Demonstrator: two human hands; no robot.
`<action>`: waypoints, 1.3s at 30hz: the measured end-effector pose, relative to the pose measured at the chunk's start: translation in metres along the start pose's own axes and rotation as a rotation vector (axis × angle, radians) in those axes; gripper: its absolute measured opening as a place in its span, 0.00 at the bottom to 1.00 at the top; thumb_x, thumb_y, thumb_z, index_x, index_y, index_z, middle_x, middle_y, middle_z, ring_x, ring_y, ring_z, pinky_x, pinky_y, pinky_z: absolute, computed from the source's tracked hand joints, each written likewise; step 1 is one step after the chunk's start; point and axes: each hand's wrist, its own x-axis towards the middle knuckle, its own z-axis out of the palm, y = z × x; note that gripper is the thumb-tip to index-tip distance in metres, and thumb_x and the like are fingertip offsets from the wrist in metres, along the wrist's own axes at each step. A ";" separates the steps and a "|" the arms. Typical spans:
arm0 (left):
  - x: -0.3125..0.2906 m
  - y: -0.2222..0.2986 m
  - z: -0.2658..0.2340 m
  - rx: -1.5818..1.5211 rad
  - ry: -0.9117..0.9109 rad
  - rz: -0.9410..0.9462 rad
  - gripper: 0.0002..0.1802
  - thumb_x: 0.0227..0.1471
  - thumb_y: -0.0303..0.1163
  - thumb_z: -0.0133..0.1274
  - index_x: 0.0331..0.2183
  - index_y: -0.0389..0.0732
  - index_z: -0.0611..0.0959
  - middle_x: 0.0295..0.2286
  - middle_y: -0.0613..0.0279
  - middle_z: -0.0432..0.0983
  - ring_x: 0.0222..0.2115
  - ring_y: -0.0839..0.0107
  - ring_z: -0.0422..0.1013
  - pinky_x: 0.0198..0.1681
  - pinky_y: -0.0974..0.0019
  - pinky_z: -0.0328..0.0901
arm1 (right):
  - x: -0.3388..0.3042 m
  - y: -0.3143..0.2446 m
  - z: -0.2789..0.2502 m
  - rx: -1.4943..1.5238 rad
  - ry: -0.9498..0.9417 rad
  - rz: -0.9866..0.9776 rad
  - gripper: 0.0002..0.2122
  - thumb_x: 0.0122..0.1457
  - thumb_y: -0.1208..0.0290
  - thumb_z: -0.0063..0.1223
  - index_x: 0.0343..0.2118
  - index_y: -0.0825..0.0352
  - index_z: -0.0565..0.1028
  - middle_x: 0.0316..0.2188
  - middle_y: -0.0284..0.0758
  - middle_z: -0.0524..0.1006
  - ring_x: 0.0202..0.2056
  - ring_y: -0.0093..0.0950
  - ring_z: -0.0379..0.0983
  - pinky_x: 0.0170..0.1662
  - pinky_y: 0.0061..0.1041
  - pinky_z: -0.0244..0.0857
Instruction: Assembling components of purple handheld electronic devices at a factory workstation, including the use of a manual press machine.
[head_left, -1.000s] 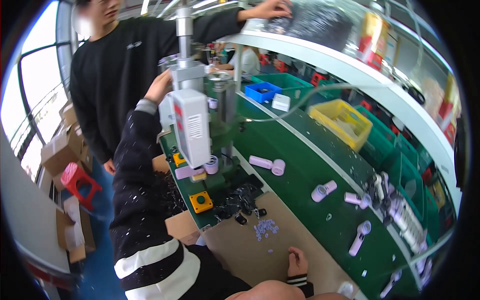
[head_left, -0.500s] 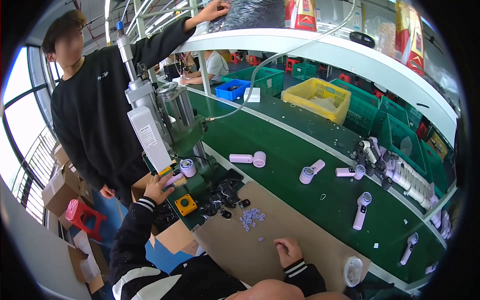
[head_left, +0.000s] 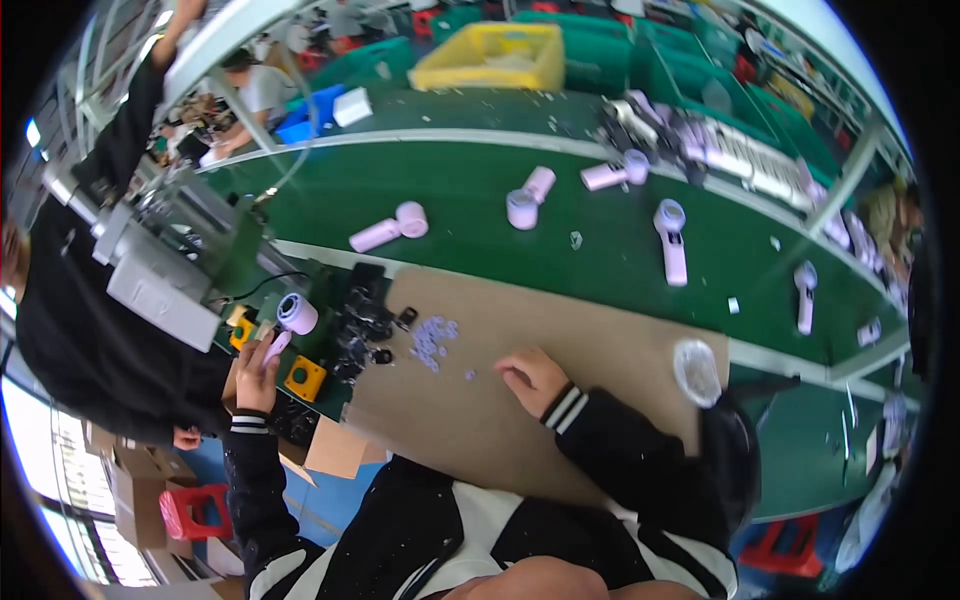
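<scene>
A green bench point(head_left: 470, 250) arches from 9 to 3 o'clock. On it, a brown board point(head_left: 600, 330) reaches from the centre towards 5, and a press point(head_left: 165, 292) stands at 9. The right hand point(head_left: 535, 381) lies on the board at 5, loosely curled; I cannot tell whether it grips anything. The left hand point(head_left: 257, 386), at 8, pinches the handle of 1 lilac fan point(head_left: 297, 316), at 9 beside the press. Small rings point(head_left: 431, 336) cluster at 8, near the centre.
</scene>
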 end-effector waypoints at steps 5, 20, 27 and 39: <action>0.048 0.096 0.029 -0.191 -0.014 0.176 0.22 0.55 0.26 0.52 0.52 0.39 0.77 0.44 0.52 0.70 0.39 0.57 0.70 0.44 0.63 0.65 | -0.001 0.000 -0.003 -0.018 0.025 -0.008 0.06 0.56 0.77 0.50 0.35 0.63 0.77 0.31 0.31 0.77 0.35 0.33 0.69 0.42 0.27 0.65; 0.332 0.218 0.328 -0.015 0.183 0.273 0.16 0.54 0.38 0.52 0.46 0.54 0.78 0.38 0.49 0.74 0.35 0.45 0.72 0.41 0.49 0.68 | -0.005 0.007 0.007 -0.034 0.097 -0.082 0.07 0.57 0.77 0.49 0.37 0.63 0.76 0.33 0.33 0.76 0.36 0.34 0.67 0.44 0.30 0.64; 0.288 0.375 0.294 0.139 -0.447 0.299 0.39 0.52 0.61 0.49 0.57 0.46 0.69 0.44 0.46 0.72 0.37 0.46 0.75 0.42 0.50 0.69 | -0.004 0.006 0.002 -0.052 0.088 -0.090 0.07 0.57 0.77 0.49 0.37 0.64 0.76 0.33 0.34 0.75 0.36 0.35 0.67 0.44 0.30 0.64; 0.222 0.256 0.165 -0.350 -0.487 0.632 0.27 0.43 0.24 0.57 0.48 0.46 0.73 0.46 0.52 0.67 0.43 0.51 0.69 0.48 0.56 0.65 | 0.010 -0.015 0.005 -0.186 -0.002 -0.087 0.11 0.55 0.77 0.50 0.42 0.66 0.75 0.34 0.35 0.74 0.34 0.36 0.68 0.43 0.29 0.63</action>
